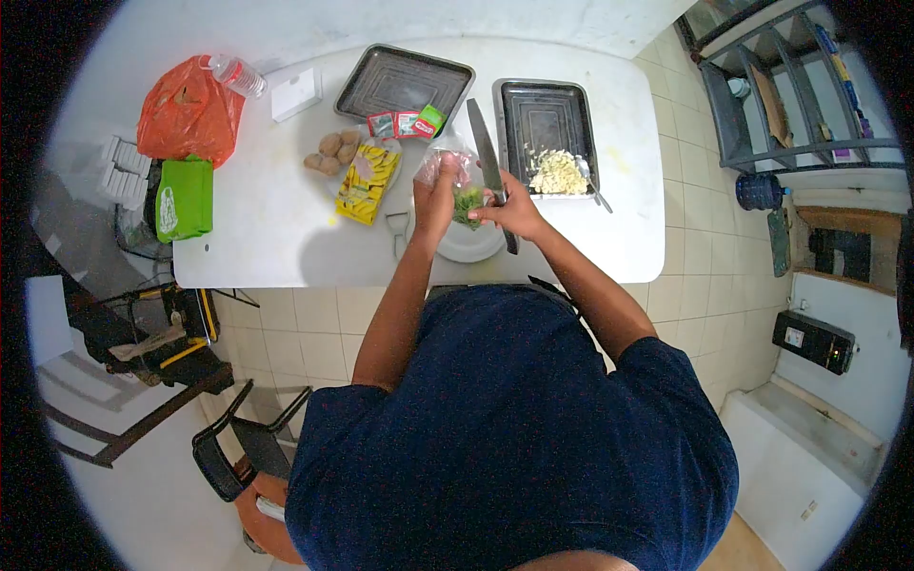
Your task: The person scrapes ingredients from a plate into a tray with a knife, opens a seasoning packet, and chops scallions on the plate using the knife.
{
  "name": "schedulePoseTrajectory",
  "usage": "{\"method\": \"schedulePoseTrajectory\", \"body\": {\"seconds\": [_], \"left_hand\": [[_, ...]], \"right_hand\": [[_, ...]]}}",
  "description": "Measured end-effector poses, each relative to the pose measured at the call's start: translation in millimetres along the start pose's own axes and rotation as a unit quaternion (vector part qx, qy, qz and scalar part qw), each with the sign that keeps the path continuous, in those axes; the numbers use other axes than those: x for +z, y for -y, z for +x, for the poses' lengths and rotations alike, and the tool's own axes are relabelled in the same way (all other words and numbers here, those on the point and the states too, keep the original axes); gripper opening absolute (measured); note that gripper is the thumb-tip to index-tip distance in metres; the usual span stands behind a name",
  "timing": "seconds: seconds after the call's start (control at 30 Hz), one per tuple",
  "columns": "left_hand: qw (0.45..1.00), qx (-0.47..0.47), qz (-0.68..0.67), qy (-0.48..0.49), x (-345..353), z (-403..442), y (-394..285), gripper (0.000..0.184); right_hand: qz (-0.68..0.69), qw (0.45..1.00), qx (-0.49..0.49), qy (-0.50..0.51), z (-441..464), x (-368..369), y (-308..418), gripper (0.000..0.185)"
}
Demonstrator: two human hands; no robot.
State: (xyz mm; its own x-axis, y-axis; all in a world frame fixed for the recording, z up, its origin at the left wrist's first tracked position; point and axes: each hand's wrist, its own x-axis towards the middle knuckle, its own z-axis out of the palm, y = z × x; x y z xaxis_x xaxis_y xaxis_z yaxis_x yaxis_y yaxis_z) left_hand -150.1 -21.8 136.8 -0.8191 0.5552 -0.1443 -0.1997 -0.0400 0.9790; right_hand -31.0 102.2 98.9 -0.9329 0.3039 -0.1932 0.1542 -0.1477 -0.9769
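My left hand (435,202) is closed on a clear plastic bag (446,157) with leafy green herbs (467,206) at its lower end. A large kitchen knife (485,143) points away from me, its blade up beside the bag. Closed around the knife near its handle is my right hand (514,211), its thumb against the greens. Beneath both hands is a white plate (471,249), partly hidden. To the right, a dark baking tray (546,116) holds a pile of chopped pale pieces (559,173) and a spoon (600,195).
Left on the white table (276,228) are a yellow packet (365,186), several brown potatoes (331,152), red and green packets (407,123), and another tray (405,81). Farther left are an orange bag (190,109), a bottle (238,76) and a green bag (185,200).
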Motion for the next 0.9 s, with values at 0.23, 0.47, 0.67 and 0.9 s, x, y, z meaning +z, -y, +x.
{"method": "schedulePoseTrajectory", "body": {"seconds": [0.23, 0.47, 0.67, 0.9], "left_hand": [[0.959, 0.093, 0.245, 0.105, -20, -14, -8, 0.033], [1.0, -0.016, -0.011, 0.01, -26, -17, 19, 0.015], [0.995, 0.029, 0.036, -0.09, -33, -11, 16, 0.012], [0.977, 0.131, 0.162, -0.054, -32, -12, 1, 0.017]], "right_hand": [[0.003, 0.999, 0.02, -0.025, 0, -6, 6, 0.087], [0.022, 1.0, 0.02, -0.007, -8, -10, -13, 0.088], [0.046, 0.998, 0.021, -0.031, -10, -15, -38, 0.095], [0.023, 0.997, 0.071, -0.031, -16, -21, -22, 0.088]]}}
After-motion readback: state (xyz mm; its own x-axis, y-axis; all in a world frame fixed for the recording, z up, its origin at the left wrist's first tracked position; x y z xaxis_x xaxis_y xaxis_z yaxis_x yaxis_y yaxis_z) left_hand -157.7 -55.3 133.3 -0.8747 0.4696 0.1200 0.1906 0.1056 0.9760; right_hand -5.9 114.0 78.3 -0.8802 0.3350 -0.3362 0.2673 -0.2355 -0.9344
